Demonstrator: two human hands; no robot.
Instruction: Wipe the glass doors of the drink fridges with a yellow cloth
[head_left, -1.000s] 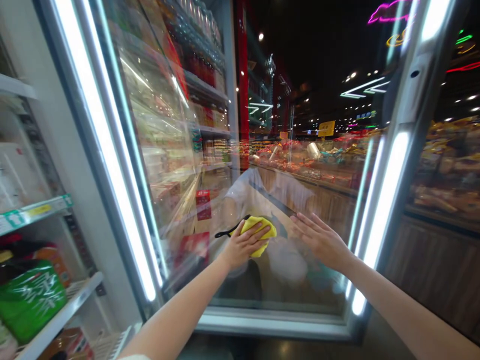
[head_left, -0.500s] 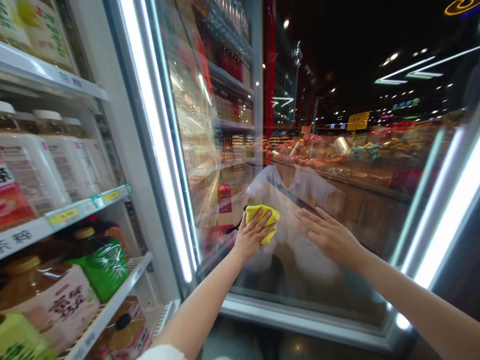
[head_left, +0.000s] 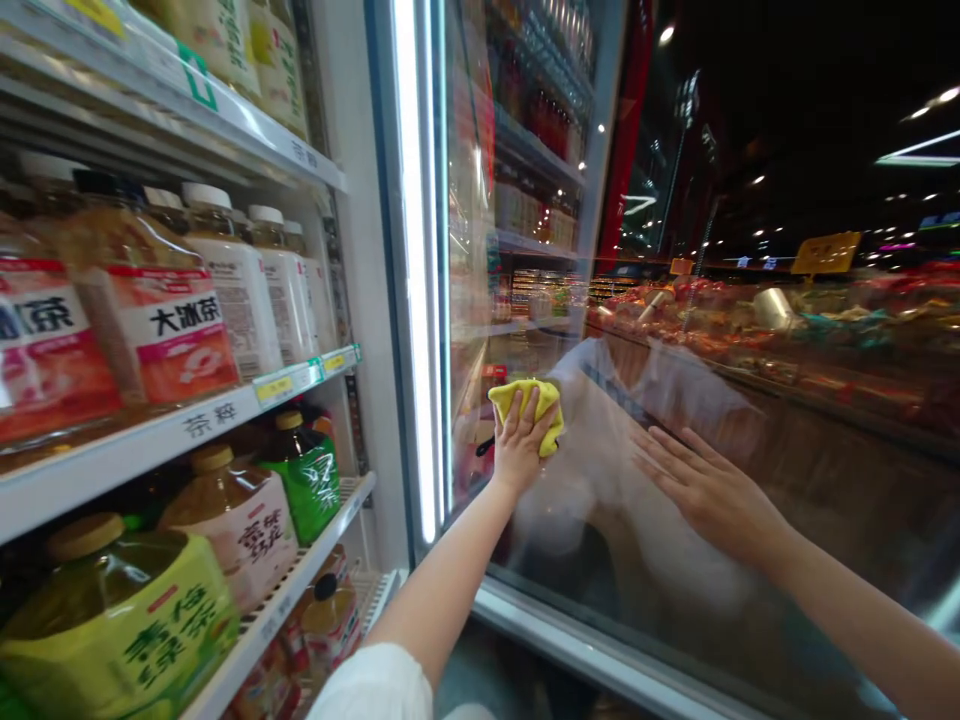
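Note:
My left hand (head_left: 520, 440) presses a folded yellow cloth (head_left: 551, 398) against the glass door (head_left: 600, 520), fingers spread over it. A short dark strap or loop sticks out at the cloth's lower left. To the right, my right hand (head_left: 712, 490) is stretched out with its fingers straight and close together, holding nothing. It lies at the glass; whether the palm touches cannot be told. The pane reflects a pale shirt and the shelves.
On the left, fridge shelves (head_left: 225, 405) hold several bottled drinks, among them a red-labelled tea bottle (head_left: 176, 330) and a green-yellow one (head_left: 142, 620). A bright light strip (head_left: 414, 250) runs up the frame. Beyond the glass are heaped packaged goods (head_left: 780, 310).
The view has turned left, so more of the shelves shows and the door sits further right. My left hand and the cloth are slightly higher, nearer the light strip. My right hand stays outstretched.

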